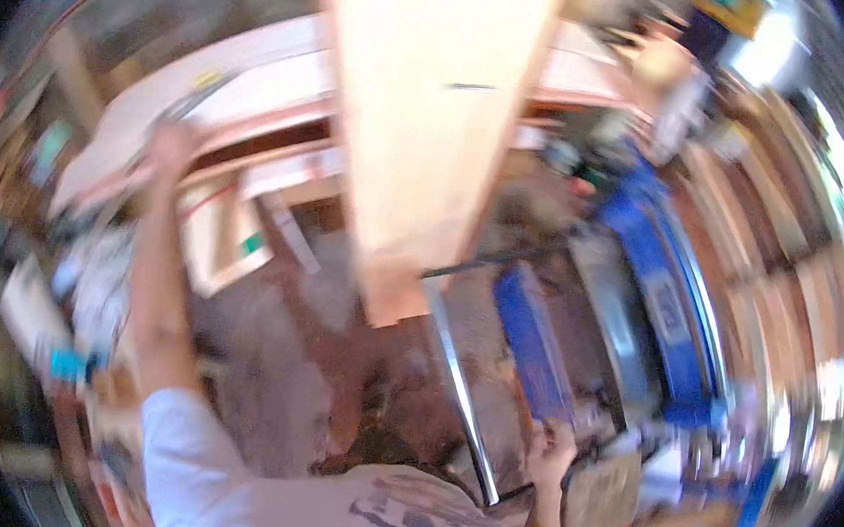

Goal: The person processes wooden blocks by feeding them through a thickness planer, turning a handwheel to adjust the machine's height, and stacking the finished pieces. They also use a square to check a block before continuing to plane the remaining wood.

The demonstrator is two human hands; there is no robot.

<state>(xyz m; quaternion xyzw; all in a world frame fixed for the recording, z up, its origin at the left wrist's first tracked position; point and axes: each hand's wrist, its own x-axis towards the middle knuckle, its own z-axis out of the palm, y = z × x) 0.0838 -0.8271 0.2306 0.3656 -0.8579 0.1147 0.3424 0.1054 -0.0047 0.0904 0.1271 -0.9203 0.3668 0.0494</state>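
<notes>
My left hand (pixel 172 146) reaches forward to the near edge of a pale workbench top (pixel 247 83), its fingers smeared by motion. Just beyond it lies a thin dark strip (pixel 195 99) with a yellow spot at its far end. Low at the right, my right hand (pixel 551 453) is closed at the near end of a long flat blue thing (pixel 535 344), which narrows away from the fingers. Between both hands, a wide light wooden board (pixel 427 144) runs from the top of the view down to a notched near end. A dark slot-like mark shows on its face.
A shiny metal tube (pixel 461 392) on a dark frame stands below the board. To the right are blue metal parts (pixel 655 294) and stacked timber (pixel 778 214). An open wooden frame (pixel 219 236) sits under the bench. Brown floor (pixel 271 381) shows in the middle.
</notes>
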